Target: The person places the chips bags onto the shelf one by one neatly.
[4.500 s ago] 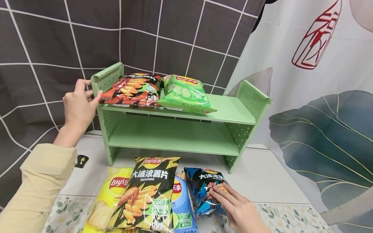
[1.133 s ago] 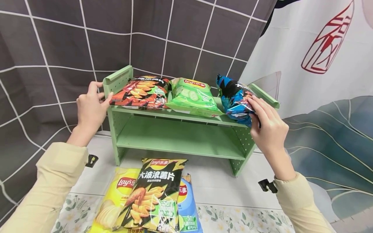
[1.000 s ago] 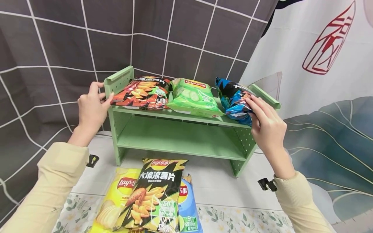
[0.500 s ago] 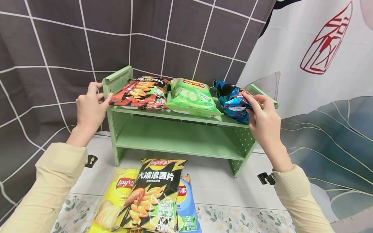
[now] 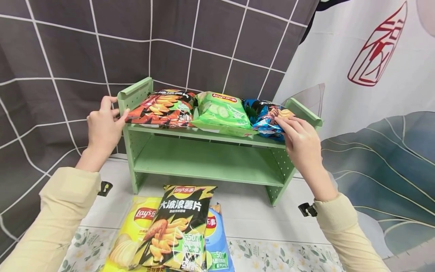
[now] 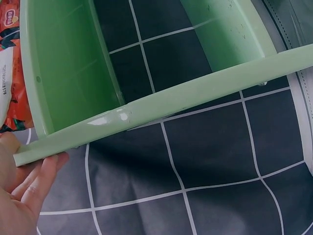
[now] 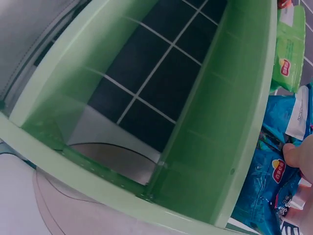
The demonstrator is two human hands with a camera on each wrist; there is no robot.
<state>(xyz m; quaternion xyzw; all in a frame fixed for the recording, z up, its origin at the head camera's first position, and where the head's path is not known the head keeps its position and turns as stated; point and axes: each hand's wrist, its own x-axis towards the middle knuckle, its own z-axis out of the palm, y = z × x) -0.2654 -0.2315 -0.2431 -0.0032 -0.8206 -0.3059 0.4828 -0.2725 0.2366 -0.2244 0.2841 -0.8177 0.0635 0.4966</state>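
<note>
A blue and black chip bag [image 5: 266, 113] is at the right end of the upper board of a green shelf [image 5: 207, 160], its near edge reaching past the front of the board. The right hand [image 5: 302, 141] grips that bag at its near right side, fingers on top and thumb at the front edge. Just beside it, in the middle of the same board, lies a green chip bag [image 5: 221, 113] with cucumber slices printed on it, and left of that a red and black chip bag [image 5: 166, 109], close to the left side panel. The left hand [image 5: 103, 126] is clasped on the front edge of that panel, with the thumb on the near side and the fingers behind.

In front of the shelf, on a white tabletop [image 5: 244, 213], a black and gold chip bag [image 5: 178, 228] overlaps a yellow chip bag [image 5: 125, 240] on its left and a light blue chip bag [image 5: 217, 241] on its right. A flower print [image 5: 258, 257] runs along the near part of the tabletop. A dark cloth with white grid lines [image 5: 217, 45] hangs behind the shelf; to the right is a white cloth [image 5: 326, 49] with a red emblem [image 5: 378, 49].
</note>
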